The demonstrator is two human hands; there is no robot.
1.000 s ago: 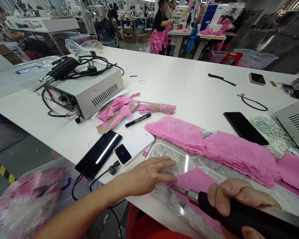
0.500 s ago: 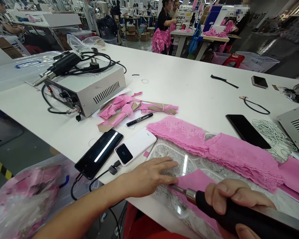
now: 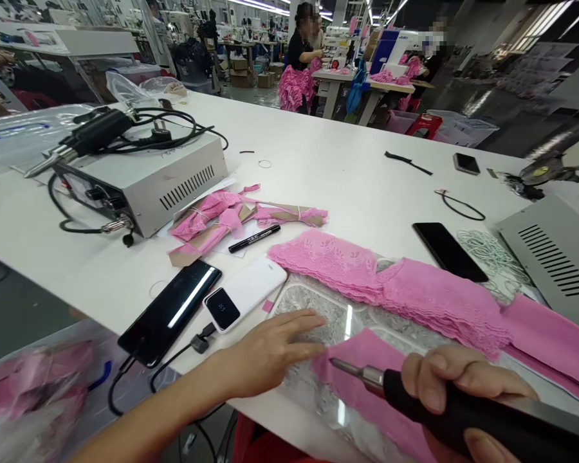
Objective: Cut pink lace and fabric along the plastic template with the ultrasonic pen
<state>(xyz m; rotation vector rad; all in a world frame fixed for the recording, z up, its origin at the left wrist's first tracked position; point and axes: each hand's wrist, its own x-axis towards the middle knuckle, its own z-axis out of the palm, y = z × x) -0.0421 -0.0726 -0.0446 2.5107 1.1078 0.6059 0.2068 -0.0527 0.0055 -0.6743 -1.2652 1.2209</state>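
- Tool [image 3: 393, 389] tip has shifted right, separating from the left hand [image 3: 265, 354]; it now points over the pink piece [image 3: 364, 360], contact unclear.
- Left hand: fingers extended, gripping nothing, fingertips at the piece's left edge.
- Right hand [image 3: 477, 376]: fingers closed round the tool's handle.
- Pink piece: on the marbled board [image 3: 309, 299], right of the left hand, near side of the lace stack [image 3: 444, 305].

Left hand [image 3: 275, 350] lies flat, fingers spread; right hand [image 3: 463, 392] curls in a grip.
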